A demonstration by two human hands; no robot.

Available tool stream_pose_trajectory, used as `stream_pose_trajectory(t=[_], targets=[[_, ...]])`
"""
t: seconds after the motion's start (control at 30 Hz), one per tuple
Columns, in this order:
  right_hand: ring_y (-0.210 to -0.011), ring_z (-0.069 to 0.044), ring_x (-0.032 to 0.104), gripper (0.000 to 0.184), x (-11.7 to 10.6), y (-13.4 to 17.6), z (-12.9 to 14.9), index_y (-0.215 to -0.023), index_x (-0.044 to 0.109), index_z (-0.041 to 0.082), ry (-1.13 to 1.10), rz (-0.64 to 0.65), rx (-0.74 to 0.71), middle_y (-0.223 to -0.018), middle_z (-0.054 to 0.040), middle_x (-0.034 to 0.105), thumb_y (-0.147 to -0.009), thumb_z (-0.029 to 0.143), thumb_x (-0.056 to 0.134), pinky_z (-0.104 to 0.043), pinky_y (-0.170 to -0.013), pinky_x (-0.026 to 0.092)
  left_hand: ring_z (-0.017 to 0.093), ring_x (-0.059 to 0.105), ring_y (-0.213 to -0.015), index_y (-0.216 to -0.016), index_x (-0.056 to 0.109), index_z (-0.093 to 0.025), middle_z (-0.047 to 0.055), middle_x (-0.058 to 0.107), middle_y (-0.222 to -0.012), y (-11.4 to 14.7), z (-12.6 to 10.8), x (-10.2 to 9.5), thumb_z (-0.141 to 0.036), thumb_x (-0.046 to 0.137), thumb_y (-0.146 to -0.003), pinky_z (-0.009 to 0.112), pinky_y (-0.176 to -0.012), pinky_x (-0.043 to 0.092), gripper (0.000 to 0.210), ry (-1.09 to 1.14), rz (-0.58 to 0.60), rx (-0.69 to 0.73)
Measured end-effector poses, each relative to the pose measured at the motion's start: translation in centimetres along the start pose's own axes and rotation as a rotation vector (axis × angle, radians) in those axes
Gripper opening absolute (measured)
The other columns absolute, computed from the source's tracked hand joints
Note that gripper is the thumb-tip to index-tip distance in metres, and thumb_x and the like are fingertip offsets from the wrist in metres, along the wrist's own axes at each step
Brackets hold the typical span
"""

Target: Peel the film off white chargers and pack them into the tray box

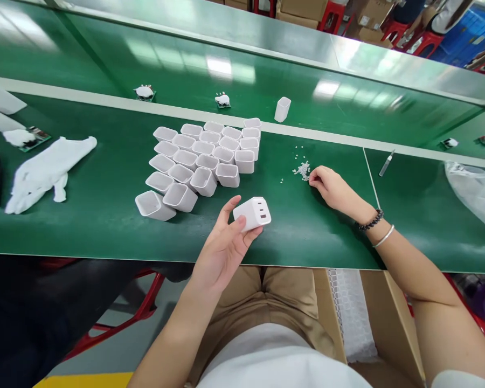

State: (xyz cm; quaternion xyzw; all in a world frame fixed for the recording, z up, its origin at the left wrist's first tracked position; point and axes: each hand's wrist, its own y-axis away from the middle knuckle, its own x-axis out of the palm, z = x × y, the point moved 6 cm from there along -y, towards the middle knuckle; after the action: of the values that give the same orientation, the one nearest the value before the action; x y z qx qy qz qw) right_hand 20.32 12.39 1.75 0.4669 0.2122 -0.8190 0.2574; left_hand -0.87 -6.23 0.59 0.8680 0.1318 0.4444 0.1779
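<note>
My left hand (228, 234) grips a white charger housing (252, 214) whose end face, with several port slots, points to the right. My right hand (330, 186) rests at the edge of a small pile of tiny whitish pieces (304, 170), fingertips pinched together on the green surface. Whether a piece is between those fingertips is hidden. Left of the pile, several open-topped white housings (204, 148) stand in close rows. One more white housing (282, 109) stands apart, farther back.
A white glove (50, 172) and circuit boards with white parts (22, 137) are at the left. Another board (222, 99) sits on the raised back ledge. A small pen-like tool (387, 163) and a clear plastic bag (475, 188) lie at the right. Below the table edge is an open carton (392, 318).
</note>
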Motion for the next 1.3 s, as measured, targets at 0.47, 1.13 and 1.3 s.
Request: stream_pose_trajectory(t=[0.47, 1.13, 1.3], targets=[[-0.077, -0.016, 0.069, 0.021, -1.1, 2.5, 6.4, -0.090, 0.065, 0.022, -0.603, -0.317, 0.025, -0.082, 0.0002, 0.071, -0.083, 0.034, 0.080, -0.030, -0.072, 0.056, 0.010, 0.067, -0.100, -0.107, 0.072, -0.025, 0.001, 0.070, -0.111, -1.1, 0.8, 0.0, -0.012, 0.084, -0.075, 0.015, -0.085, 0.057, 0.037, -0.263, 0.168, 0.173], [-0.078, -0.019, 0.070, 0.022, -0.2, 5.4, 13.0, -0.098, 0.071, 0.021, -0.298, -0.369, -0.576, -0.083, -0.0054, 0.078, -0.091, 0.004, 0.059, -0.033, -0.070, 0.061, 0.014, 0.064, -0.091, -0.113, 0.062, -0.024, 0.004, 0.059, -0.114, -1.1, 1.8, 1.6, -0.023, 0.077, -0.084, 0.023, -0.078, 0.057, 0.032, -0.619, 0.111, 0.415], [-0.078, -0.019, 0.070, 0.023, -0.2, 5.4, 13.0, -0.100, 0.071, 0.023, -0.211, -0.351, -0.599, -0.083, -0.0042, 0.077, -0.092, 0.006, 0.057, -0.033, -0.070, 0.061, 0.018, 0.061, -0.105, -0.113, 0.063, -0.025, 0.006, 0.057, -0.118, -1.0, 1.7, 1.4, -0.023, 0.077, -0.084, 0.025, -0.084, 0.055, 0.031, -0.662, 0.106, 0.502]])
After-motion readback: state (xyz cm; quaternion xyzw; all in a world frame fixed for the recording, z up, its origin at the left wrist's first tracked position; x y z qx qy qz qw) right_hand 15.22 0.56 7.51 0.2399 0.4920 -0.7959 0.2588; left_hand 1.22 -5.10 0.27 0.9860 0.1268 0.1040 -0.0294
